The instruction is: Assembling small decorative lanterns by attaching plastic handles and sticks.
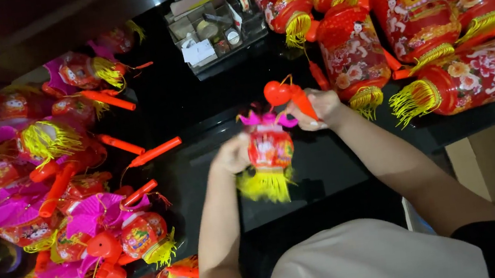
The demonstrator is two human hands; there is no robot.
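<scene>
Lantern workshop or stall, heaps of red paper lanterns (435, 12) on black counter (204, 100), parts tray (214, 28)

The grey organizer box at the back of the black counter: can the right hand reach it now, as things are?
Probably not at once. The right hand is closed on the orange handle of the small lantern. The counter towards the grey organizer box looks free.

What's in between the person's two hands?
A small red lantern with a pink top and yellow fringe sits between the left hand and right hand, in the head view.
</scene>
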